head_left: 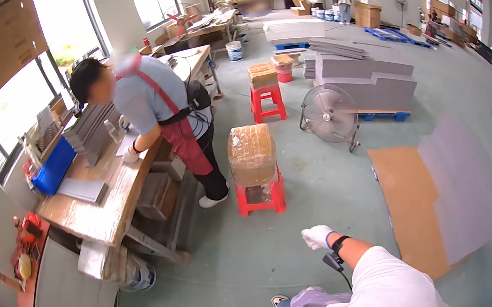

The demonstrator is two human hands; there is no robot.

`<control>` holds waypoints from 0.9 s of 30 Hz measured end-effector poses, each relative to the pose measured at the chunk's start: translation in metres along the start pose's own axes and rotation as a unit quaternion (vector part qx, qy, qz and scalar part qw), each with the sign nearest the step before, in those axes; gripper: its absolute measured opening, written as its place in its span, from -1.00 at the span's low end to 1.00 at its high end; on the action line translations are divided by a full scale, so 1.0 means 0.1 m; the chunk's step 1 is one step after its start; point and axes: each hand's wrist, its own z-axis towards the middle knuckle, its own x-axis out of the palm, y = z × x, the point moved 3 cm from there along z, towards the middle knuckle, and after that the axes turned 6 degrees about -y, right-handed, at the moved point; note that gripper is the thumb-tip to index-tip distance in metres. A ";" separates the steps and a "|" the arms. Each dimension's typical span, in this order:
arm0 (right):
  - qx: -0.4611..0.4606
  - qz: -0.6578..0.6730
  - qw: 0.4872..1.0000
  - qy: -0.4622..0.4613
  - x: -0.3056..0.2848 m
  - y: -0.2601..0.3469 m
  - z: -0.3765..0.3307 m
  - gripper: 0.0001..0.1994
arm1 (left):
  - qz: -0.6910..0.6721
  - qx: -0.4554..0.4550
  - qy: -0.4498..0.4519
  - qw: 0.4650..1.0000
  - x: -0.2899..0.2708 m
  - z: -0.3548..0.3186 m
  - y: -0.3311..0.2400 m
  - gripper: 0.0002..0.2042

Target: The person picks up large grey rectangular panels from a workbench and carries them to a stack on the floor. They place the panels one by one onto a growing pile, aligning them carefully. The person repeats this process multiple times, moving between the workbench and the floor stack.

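My right hand (317,237), in a white glove, reaches out over the green floor (246,270) with its fingers curled together. Nothing shows in its grip. A black band (339,243) circles the wrist, and a small dark device (332,261) with a cable hangs beside it. Nearest ahead of the hand is a red plastic stool (260,198), which bears a taped, brown padded bundle (252,154). My left hand is out of the picture.
To the left, a co-worker (149,98) bends over a wrapped workbench (104,200) with grey panels (86,188). A floor fan (329,115) stands before a stack of grey boards (364,81). Brown and grey sheets (408,191) lie at right. Farther off is another red stool (267,103).
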 end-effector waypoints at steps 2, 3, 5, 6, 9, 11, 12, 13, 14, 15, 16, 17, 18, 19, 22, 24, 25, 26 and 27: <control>-0.055 -0.125 0.991 -0.013 0.48 0.59 0.22 -0.65 | 0.012 0.006 0.000 1.000 0.09 0.15 -0.33 -0.17; -0.087 -0.142 0.986 0.022 0.74 0.84 0.28 -0.69 | 0.016 0.005 -0.004 1.000 0.10 0.21 -0.47 -0.17; -0.124 -0.143 0.979 0.070 1.32 1.28 0.32 -0.68 | 0.015 0.001 0.008 1.000 0.18 0.36 -0.80 -0.19; -0.132 -0.123 0.979 0.089 1.61 1.50 0.32 -0.63 | 0.013 0.001 0.017 1.000 0.24 0.48 -1.00 -0.20; -0.132 -0.103 0.972 0.167 2.40 2.07 0.33 -0.66 | -0.018 0.034 0.048 0.998 0.41 0.89 -1.77 -0.24; -0.185 -0.079 0.966 0.165 2.84 2.30 0.34 -0.65 | -0.036 0.047 0.062 0.996 0.39 1.11 -2.24 -0.26; -0.152 -0.099 0.968 0.175 3.03 2.40 0.40 -0.67 | -0.045 0.057 0.072 0.995 0.40 1.25 -2.50 -0.27; -0.135 -0.092 0.964 0.211 3.25 2.56 0.47 -0.69 | -0.045 0.068 0.083 0.993 0.38 1.38 -2.82 -0.27; -0.119 -0.090 0.957 0.247 3.44 2.71 0.54 -0.71 | -0.046 0.078 0.092 0.992 0.38 1.51 -3.12 -0.27; -0.075 -0.083 0.946 0.306 3.60 2.78 0.58 -0.78 | -0.051 0.084 0.099 0.990 0.36 1.62 -3.39 -0.27; -0.152 -0.108 0.931 0.313 3.76 2.93 0.62 -0.79 | -0.057 0.087 0.106 0.989 0.36 1.73 -3.61 -0.27; -0.154 -0.106 0.932 0.310 3.91 2.99 0.67 -0.80 | -0.046 0.091 0.123 0.987 0.36 1.83 -3.84 -0.26; -0.146 -0.138 0.939 0.279 4.01 3.05 0.73 -0.82 | -0.031 0.099 0.127 0.986 0.38 1.93 -4.06 -0.28; -0.139 -0.080 0.946 0.281 4.13 3.11 0.75 -0.83 | -0.015 0.104 0.132 0.986 0.40 2.01 -4.27 -0.30; -0.057 0.052 0.940 0.333 4.48 3.25 0.75 -0.86 | -0.075 0.109 0.325 0.937 0.70 2.13 -4.82 -0.59; -0.018 0.056 0.945 0.322 4.73 3.36 0.74 -0.82 | -0.067 0.137 0.276 0.949 0.80 2.20 -5.06 -0.69; 0.084 0.172 0.907 0.374 4.81 3.48 0.73 -0.81 | -0.056 0.140 0.224 0.963 0.87 2.25 -5.14 -0.70; 0.127 0.248 0.861 0.427 4.91 3.65 0.71 -0.82 | -0.119 0.117 0.394 0.904 1.01 2.25 -5.35 -0.72; -0.040 0.018 0.966 0.255 4.97 3.74 0.76 -0.80 | -0.105 0.151 0.365 0.913 1.07 2.29 -5.45 -0.75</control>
